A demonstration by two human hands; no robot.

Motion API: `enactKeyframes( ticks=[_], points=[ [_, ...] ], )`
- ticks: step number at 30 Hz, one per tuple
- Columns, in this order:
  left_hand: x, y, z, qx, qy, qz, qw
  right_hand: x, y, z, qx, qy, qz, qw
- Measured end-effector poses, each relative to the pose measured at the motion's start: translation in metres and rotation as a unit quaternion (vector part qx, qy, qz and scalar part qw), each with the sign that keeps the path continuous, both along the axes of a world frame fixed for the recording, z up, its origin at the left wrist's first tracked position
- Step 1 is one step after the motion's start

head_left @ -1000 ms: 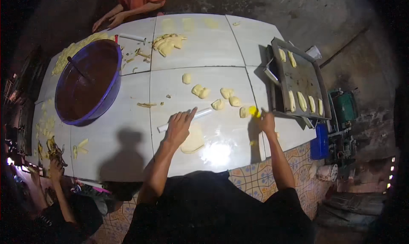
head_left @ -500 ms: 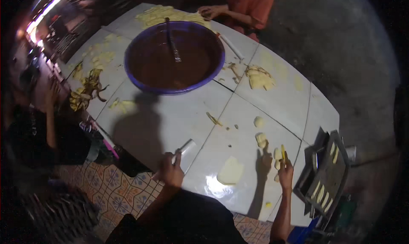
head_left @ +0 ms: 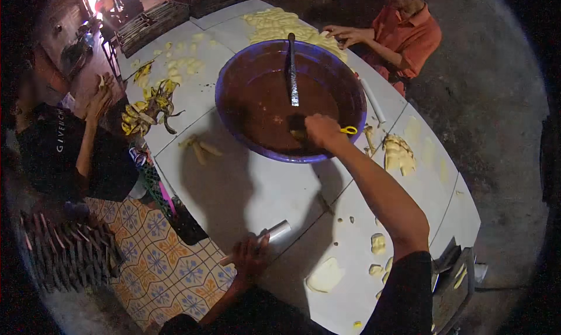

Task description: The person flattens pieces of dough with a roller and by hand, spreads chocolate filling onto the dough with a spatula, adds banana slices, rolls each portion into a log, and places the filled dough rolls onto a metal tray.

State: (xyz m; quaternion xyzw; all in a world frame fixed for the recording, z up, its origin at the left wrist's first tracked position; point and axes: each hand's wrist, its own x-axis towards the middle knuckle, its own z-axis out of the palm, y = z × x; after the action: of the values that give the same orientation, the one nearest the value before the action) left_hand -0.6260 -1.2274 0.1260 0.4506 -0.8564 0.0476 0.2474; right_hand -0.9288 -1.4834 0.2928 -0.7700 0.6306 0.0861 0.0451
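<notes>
My right hand (head_left: 323, 131) reaches over a big purple basin (head_left: 234, 135) of brown liquid. It is closed on a yellow-handled tool (head_left: 349, 130); the handle's looped end sticks out to the right, and the working end is hard to make out against the dark liquid. My left hand (head_left: 251, 256) is wrapped round a white rolling pin (head_left: 277, 232) near the table's front edge. A flat rolled piece of dough (head_left: 325, 275) lies right of it, with small dough lumps (head_left: 378, 244) beyond. A dark-handled utensil (head_left: 293, 72) with a shiny end rests in the basin.
Bananas and peels (head_left: 151, 108) lie at the left. Yellow slices (head_left: 280, 24) cover the far table, where a person in an orange shirt (head_left: 412, 40) handles some. Another person in black (head_left: 70, 148) is at the left. A dark tray (head_left: 459, 297) stands at the right edge.
My right hand has moved from the dough lumps, far and left, to over the basin with the yellow-handled tool. My left hand stays on the rolling pin. The view has shifted.
</notes>
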Motion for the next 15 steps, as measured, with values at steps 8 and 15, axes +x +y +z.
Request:
enactKeyframes(
  ticks=[8,15],
  points=[
    [0.008,0.017,-0.014,0.230,0.046,0.060,0.970,0.001,-0.017,0.025,0.234,-0.128,0.137,0.954],
    [0.004,0.007,-0.013,0.154,0.059,0.059,0.985,-0.026,0.134,0.104,0.178,-0.280,0.117,0.936]
  ],
)
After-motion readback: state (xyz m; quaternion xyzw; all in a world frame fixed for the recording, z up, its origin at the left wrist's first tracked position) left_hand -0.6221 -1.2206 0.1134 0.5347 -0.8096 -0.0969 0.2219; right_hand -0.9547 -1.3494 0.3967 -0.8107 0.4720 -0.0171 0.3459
